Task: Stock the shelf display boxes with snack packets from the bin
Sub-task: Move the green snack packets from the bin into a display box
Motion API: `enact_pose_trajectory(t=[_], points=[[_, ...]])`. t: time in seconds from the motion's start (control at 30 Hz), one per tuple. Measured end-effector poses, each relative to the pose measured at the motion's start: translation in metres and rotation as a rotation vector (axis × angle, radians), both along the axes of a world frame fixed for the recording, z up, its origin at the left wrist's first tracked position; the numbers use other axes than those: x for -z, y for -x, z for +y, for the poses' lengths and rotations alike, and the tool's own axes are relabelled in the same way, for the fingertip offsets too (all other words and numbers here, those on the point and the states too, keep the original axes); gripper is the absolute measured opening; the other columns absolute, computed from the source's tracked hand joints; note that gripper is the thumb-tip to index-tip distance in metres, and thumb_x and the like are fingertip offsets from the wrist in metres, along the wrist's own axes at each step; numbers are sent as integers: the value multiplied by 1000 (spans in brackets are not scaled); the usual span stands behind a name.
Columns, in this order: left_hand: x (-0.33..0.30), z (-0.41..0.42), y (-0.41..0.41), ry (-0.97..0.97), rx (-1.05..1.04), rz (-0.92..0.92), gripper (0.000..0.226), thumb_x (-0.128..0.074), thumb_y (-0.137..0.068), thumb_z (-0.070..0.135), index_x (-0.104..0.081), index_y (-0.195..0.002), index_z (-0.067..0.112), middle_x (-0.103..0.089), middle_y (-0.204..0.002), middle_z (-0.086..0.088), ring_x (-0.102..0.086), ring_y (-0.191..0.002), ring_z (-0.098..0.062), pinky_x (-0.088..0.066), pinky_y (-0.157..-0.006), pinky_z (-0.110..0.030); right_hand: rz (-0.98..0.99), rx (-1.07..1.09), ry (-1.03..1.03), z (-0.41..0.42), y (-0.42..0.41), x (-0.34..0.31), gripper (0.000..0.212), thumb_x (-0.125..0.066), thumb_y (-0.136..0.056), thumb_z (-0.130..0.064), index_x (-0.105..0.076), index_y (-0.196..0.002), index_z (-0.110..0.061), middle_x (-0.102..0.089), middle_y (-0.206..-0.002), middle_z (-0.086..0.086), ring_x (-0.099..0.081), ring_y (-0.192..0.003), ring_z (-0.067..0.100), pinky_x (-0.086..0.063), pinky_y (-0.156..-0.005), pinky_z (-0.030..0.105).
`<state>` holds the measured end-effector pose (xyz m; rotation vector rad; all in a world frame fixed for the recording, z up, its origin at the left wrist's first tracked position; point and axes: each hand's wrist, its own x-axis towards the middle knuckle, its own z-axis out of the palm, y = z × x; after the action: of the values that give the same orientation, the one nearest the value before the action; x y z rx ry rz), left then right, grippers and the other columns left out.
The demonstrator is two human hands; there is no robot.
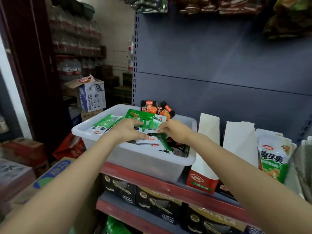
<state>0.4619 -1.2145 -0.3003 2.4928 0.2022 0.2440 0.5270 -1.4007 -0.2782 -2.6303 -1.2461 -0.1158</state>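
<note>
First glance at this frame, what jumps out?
Both hands meet over the white plastic bin on the red-edged shelf: the left hand and right hand are gathering green snack packets from the pile. Two black-and-orange packets stand at the bin's back edge. To the right, two display boxes with tall white flaps stand beside a box of upright green packets.

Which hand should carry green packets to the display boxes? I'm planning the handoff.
Probably the right hand: it already pinches green packets in the bin, and the display boxes stand on its side. The left hand is farther away.
</note>
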Motion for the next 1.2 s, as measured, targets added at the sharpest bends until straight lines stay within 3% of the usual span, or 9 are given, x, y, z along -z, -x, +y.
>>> enact_pose_trajectory(t=[0.1,0.2,0.3,0.4,0.53,0.67,0.93,1.1,1.2], points=[[-4,-7,6,-67,13,-127,65,-78,-73,36,-53,-132,23,-50,-139,0,-47,-127,-19,-38,-106,-34,9,102,-274,-18,3,-5,28,-38,-100,-9,-58,-79,-12,-56,-87,13,-52,-83,29,-27,-65,26],[-9,-14,13,-48,38,-230,59,-74,-79,31,-52,-133,26,-51,-138,4,-46,-127,-17,-36,-103,-31,212,125,-617,-32,7,-9,24,-41,-100,-18,-55,-85,-5,-61,-92,19,-60,-88,34,-50,-82,44],[-11,-30,17,-14,104,-306,59,-74,-80,29,-50,-134,26,-51,-136,9,-44,-126,-10,-34,-103,-28,427,142,-872,-49,22,-15,27,-39,-101,-17,-50,-78,-8,-61,-83,15,-62,-73,26,-53,-62,28],[-15,-57,19,106,167,-384,43,-75,-79,22,-61,-120,20,-61,-121,9,-51,-109,-4,-37,-94,-23,562,138,-1057,-70,37,-20,26,-38,-101,-13,-52,-80,-12,-63,-75,2,-63,-59,9,-51,-52,18],[-21,-94,15,234,256,-440,14,-72,-80,10,-65,-79,21,-69,-73,7,-64,-70,-9,-53,-76,-37,578,223,-1191,-103,46,-28,15,-43,-96,-5,-56,-91,-10,-64,-78,4,-62,-60,13,-56,-58,24],[-38,-139,12,283,371,-467,10,-70,-82,7,-63,-80,14,-69,-75,0,-61,-68,-6,-48,-71,-28,372,219,-1172,-145,54,-40,27,-58,-90,-7,-50,-112,-21,-65,-92,9,-65,-76,18,-57,-69,34],[-48,-237,-4,411,420,-378,11,-71,-82,13,-60,-85,15,-62,-73,1,-58,-68,-11,-51,-63,-29,40,336,-1044,-229,57,-68,37,-69,-81,-7,-54,-101,-34,-67,-94,13,-64,-89,40,-57,-66,53],[-35,-276,-22,425,392,-184,32,-64,-87,15,-54,-117,10,-61,-109,-10,-58,-94,-22,-52,-81,-38,-289,521,-765,-273,55,-73,39,-66,-83,-10,-50,-116,-23,-67,-97,6,-63,-82,27,-51,-77,40],[-29,-291,-29,440,332,-91,39,-55,-93,15,-46,-130,9,-57,-115,-13,-58,-99,-27,-52,-80,-37,-347,575,-586,-284,52,-71,39,-62,-86,-10,-46,-120,-20,-64,-92,7,-59,-77,29,-43,-67,33]])
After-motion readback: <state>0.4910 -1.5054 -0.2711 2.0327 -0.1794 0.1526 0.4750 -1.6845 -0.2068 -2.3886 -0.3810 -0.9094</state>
